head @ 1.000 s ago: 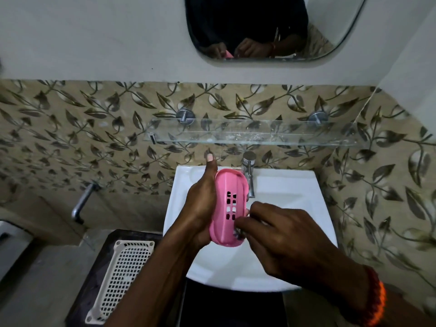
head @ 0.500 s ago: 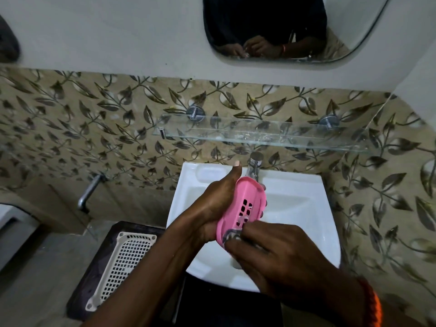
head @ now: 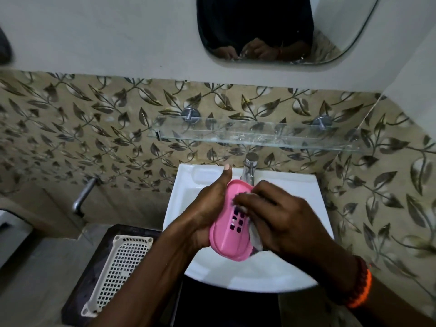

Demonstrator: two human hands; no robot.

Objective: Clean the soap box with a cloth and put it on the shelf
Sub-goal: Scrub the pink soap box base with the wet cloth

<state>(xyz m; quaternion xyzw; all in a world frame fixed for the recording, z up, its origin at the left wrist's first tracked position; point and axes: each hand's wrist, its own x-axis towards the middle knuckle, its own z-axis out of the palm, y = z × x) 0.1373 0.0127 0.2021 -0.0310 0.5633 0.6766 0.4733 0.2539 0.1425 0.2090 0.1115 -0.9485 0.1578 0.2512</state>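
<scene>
My left hand (head: 207, 208) grips the pink soap box (head: 227, 239) from its left side, thumb pointing up, and holds it tilted over the white sink (head: 304, 192). The box's slotted bottom faces me. My right hand (head: 278, 220) pinches a small whitish cloth (head: 256, 240) and presses it against the upper right part of the box. Most of the cloth is hidden under my fingers. A glass shelf (head: 259, 138) is fixed to the tiled wall just above the sink.
A chrome tap (head: 249, 168) stands at the sink's back edge, right behind the box. A white perforated tray (head: 118, 270) lies on a dark stand at lower left. Another metal tap (head: 82, 197) sticks out of the left wall. A mirror (head: 271, 29) hangs above.
My right hand has slid the cloth from the lower end of the soap box up to its upper part. The box has tilted further while my left hand keeps its hold.
</scene>
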